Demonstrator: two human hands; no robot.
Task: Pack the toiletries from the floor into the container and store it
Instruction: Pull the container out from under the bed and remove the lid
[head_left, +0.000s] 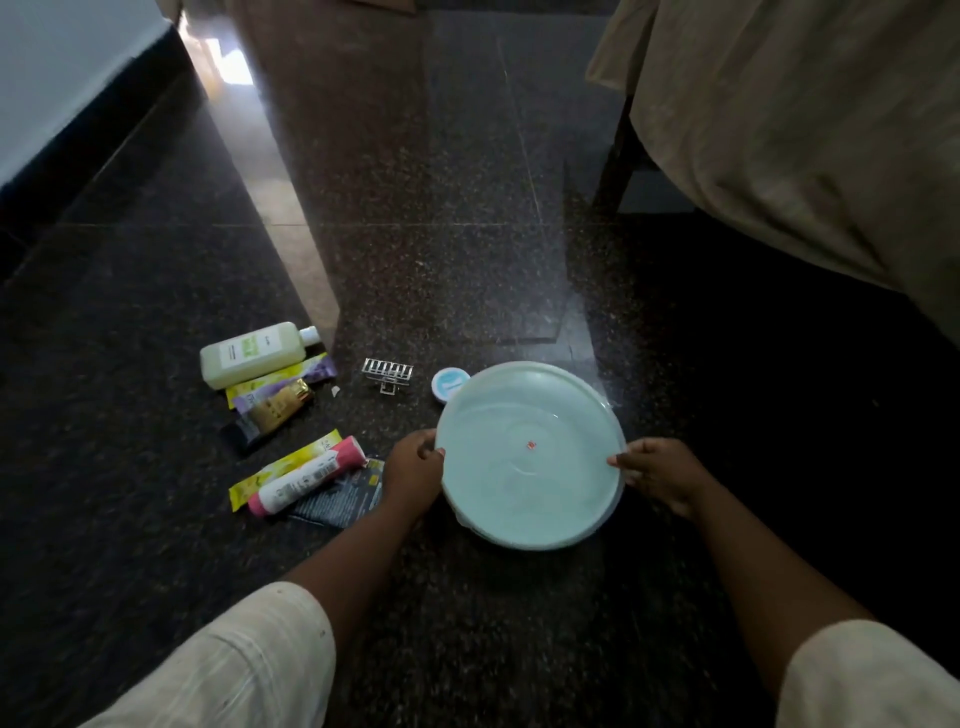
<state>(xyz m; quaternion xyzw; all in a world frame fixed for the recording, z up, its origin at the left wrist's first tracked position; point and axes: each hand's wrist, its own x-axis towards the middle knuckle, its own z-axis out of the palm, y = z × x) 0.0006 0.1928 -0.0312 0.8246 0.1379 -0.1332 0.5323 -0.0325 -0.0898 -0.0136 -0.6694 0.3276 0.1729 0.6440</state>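
Both hands grip the round lidded container (530, 457) on the floor (441, 234), left hand (413, 475) and right hand (660, 475) on opposite rims, fingers (621, 461) curled over its edge. Left of the container lie the bottle (254, 355), tubes and sachets.

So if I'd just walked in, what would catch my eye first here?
Probably the round pale container with its lid on, low on the dark floor, gripped at its rim by the left hand and right hand. Next, the toiletries lying left of it: a cream bottle, several tubes and sachets, and a metal hair clip.
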